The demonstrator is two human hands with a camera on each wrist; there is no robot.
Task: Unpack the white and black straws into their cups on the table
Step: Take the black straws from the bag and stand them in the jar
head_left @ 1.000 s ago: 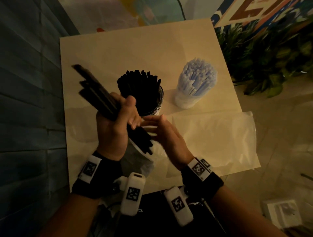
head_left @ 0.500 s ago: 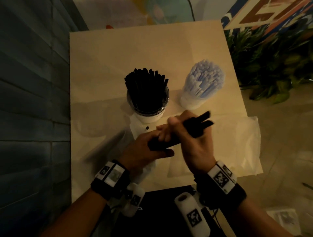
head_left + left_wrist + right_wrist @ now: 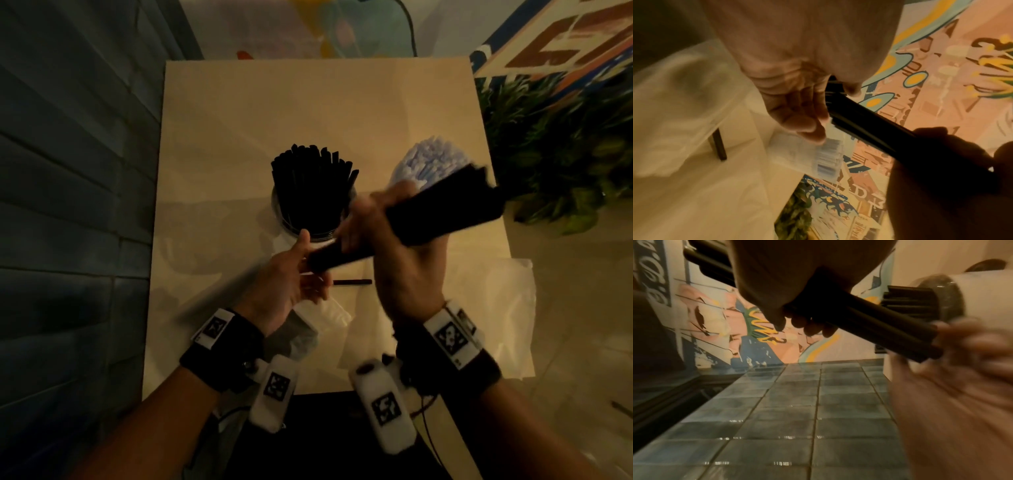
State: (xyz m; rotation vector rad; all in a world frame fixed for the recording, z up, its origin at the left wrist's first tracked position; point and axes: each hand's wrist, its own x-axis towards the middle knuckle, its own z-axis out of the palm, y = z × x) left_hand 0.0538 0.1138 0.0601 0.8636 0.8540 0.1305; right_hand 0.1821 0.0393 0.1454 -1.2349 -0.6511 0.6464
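Note:
My right hand [image 3: 394, 246] grips a bundle of black straws [image 3: 445, 209] around its middle and holds it tilted above the table, far end up to the right. My left hand [image 3: 301, 274] has straight fingers, and its palm meets the bundle's lower left end [image 3: 869, 126]. Behind the hands stands a clear cup [image 3: 284, 219] packed with black straws [image 3: 313, 185]. The cup of white straws [image 3: 428, 161] to its right is partly hidden by the bundle. One loose black straw [image 3: 352, 282] lies on the table under the hands. The right wrist view shows the bundle [image 3: 879, 321] pointing toward the black-straw cup [image 3: 949, 300].
An empty clear plastic bag [image 3: 479, 308] lies flat at the table's [image 3: 308, 109] right front. A second crumpled bag [image 3: 318, 322] with a barcode label [image 3: 828, 157] sits below my left hand. A tiled wall [image 3: 68, 205] is left, plants [image 3: 565, 154] are right.
The black bundle passed from my left hand into my right, which raised it up and to the right. My left hand let go and now meets its lower end. A loose straw shows on the table.

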